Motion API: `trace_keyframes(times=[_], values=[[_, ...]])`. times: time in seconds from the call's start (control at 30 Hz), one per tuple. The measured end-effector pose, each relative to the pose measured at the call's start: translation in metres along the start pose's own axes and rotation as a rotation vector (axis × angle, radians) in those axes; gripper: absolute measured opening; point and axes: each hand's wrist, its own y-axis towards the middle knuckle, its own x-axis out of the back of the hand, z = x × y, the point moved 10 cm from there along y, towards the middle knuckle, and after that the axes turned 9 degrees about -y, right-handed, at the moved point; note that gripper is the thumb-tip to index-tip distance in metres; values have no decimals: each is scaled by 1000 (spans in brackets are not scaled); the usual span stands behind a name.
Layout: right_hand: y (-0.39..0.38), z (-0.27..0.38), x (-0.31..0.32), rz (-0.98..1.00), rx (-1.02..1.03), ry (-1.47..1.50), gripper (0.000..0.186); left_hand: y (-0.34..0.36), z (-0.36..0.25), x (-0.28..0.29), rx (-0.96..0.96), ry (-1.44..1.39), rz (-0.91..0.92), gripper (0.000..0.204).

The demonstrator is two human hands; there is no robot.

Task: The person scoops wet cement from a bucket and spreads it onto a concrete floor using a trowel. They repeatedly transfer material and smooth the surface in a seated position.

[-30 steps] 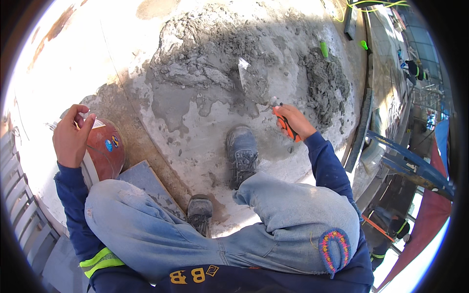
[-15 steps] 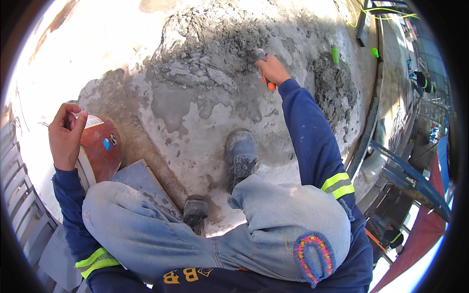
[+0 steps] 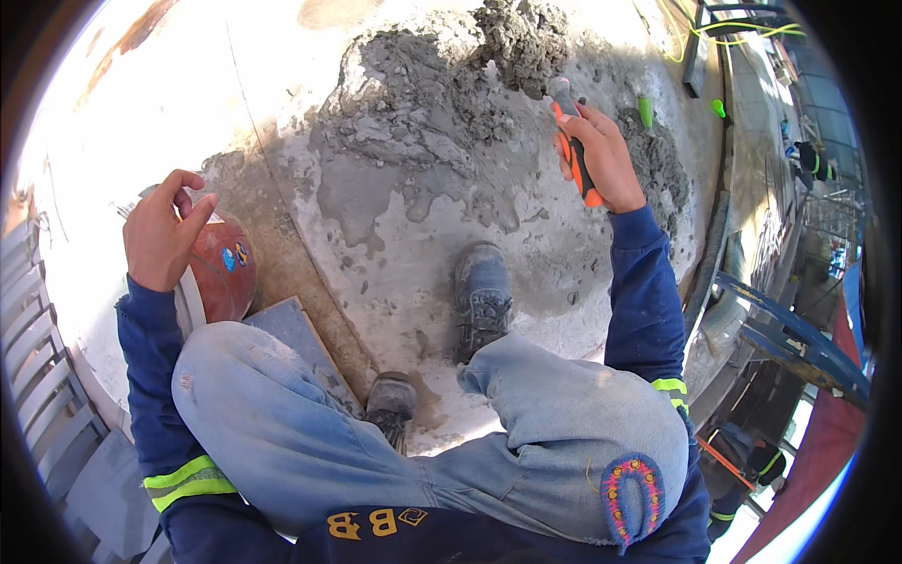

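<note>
My right hand (image 3: 601,155) is closed around the orange and black handle of a trowel (image 3: 575,155), near a heap of wet grey mortar (image 3: 404,103). Lumpy mortar covers the trowel's far end, so its blade cannot be made out. My left hand (image 3: 167,230) is raised with bent fingers, the thumb apart from them and nothing visible between. Close beside it is a reddish-brown hard hat (image 3: 224,277) with round stickers, partly hidden by that hand and my left knee.
A greyish board with a wooden edge (image 3: 301,343) lies by my left boot (image 3: 390,395). Bright green pieces (image 3: 645,112) sit beyond my right hand. Slatted grey furniture (image 3: 42,367) is at far left. A dark blue metal beam (image 3: 789,334) and people stand at right.
My right hand has moved right and turned, still gripping the trowel; a lump of mortar now shows at its far end. The left hand appears slightly lower and farther right, its thumb farther from the fingers.
</note>
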Motion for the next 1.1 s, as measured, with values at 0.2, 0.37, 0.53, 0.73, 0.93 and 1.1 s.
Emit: trace_keyframes(times=[0.2, 0.37, 0.53, 0.73, 0.93, 1.1], values=[[-4, 90, 9, -322, 322, -68, 29, -2, 5, 8, 31, -75, -28, 24], [57, -3, -48, -463, 256, -898, 34, 2, 2, 0, 32, -68, 10, 26], [43, -55, -25, -427, 107, -1013, 37, -2, 10, 3, 60, -35, 5, 27], [58, 21, 9, -181, 34, -159, 37, -1, 11, 4, 58, 11, 27, 26], [36, -148, -88, 216, -451, 47, 32, 3, 16, -4, 76, 41, 24, 27], [-39, -149, -19, 185, -420, -101, 33, -4, 25, 5, 96, 11, -12, 25]])
